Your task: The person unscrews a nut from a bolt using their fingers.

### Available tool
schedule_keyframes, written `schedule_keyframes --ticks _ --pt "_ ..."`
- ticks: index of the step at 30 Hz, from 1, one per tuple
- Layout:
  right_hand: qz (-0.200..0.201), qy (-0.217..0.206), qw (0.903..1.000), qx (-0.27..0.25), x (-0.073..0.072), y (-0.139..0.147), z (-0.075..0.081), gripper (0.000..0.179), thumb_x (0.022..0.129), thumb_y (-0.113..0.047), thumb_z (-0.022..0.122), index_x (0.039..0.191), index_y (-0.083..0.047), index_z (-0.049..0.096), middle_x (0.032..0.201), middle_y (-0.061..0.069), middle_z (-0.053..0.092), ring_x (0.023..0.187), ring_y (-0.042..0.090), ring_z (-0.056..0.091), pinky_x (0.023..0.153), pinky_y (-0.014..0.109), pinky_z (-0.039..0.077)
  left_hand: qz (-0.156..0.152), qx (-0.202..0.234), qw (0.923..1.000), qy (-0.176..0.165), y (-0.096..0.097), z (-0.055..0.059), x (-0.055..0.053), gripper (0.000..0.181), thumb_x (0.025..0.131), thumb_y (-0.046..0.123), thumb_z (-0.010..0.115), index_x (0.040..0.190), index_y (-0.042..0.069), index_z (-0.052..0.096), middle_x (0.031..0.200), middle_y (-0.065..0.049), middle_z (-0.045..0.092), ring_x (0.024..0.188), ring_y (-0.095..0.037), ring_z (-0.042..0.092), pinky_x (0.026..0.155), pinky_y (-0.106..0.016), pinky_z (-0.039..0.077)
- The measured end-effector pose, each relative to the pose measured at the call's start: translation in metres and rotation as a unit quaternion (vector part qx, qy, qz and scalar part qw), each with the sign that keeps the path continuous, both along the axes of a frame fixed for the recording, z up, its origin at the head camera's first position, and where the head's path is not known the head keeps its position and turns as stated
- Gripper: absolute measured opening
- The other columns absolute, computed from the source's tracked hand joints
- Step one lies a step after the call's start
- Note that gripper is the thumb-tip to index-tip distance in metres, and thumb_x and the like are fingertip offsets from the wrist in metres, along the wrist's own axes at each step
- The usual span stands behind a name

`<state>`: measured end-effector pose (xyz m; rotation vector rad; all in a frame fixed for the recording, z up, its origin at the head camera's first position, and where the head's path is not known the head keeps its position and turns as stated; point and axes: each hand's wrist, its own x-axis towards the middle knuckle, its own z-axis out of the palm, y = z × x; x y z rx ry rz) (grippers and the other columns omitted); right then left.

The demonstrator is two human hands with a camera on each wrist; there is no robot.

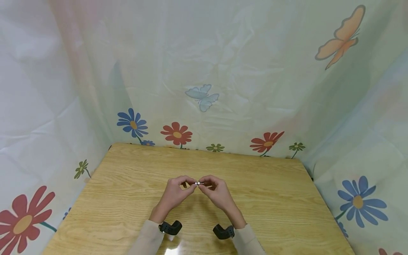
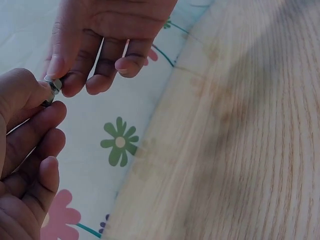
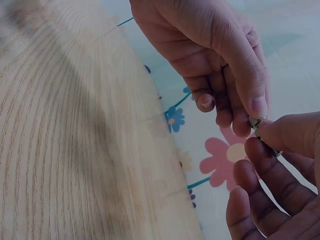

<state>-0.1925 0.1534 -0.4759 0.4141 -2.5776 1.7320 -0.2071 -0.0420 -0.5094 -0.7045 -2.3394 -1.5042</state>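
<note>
In the head view my left hand and right hand meet fingertip to fingertip above the table. Between them is a small silvery bolt with a hex nut on it. Thumb and index finger of the left hand pinch one end. My right thumb and fingers pinch the bolt from the other side, and its threaded end pokes out past them in the right wrist view. Fingertips cover much of the metal. The remaining fingers of both hands are loosely bent.
A wood-grain table lies under the hands. Pale curtains printed with flowers and butterflies stand along its back and sides. Each wrist wears a black camera strap.
</note>
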Motion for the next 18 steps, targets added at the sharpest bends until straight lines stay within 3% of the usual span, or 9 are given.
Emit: schedule_keyframes --ticks 5,11,18 --pt "0.005 0.017 0.9998 -0.002 -0.006 0.005 -0.016 0.012 0.096 -0.009 0.073 0.108 -0.010 0.075 0.109 0.009 0.074 0.100 0.024 0.068 0.081 0.031 0.056 0.005 0.002 1.0000 -0.001 0.000 -0.001 0.000 0.008 0.093 0.013 0.077 0.099 0.017 0.079 0.091 0.005 0.077 0.082 -0.008 0.068 0.074 -0.034 0.059" --pt "0.001 0.031 0.9994 -0.018 -0.008 0.007 -0.019 0.017 0.098 -0.017 0.072 0.114 -0.016 0.075 0.117 0.005 0.073 0.111 0.026 0.066 0.087 0.033 0.055 0.010 0.004 0.9999 0.004 0.000 -0.005 0.000 0.008 0.092 0.011 0.077 0.097 0.017 0.079 0.090 0.006 0.077 0.081 -0.009 0.069 0.073 -0.032 0.059" --pt "-0.019 -0.001 0.9987 -0.047 -0.009 0.008 -0.020 0.027 0.101 -0.023 0.067 0.127 -0.014 0.070 0.113 0.006 0.075 0.110 0.025 0.070 0.090 0.028 0.056 0.021 0.008 0.9996 0.019 0.001 -0.004 0.000 0.010 0.089 0.011 0.080 0.097 0.018 0.080 0.091 0.006 0.078 0.082 -0.020 0.072 0.074 -0.027 0.056"
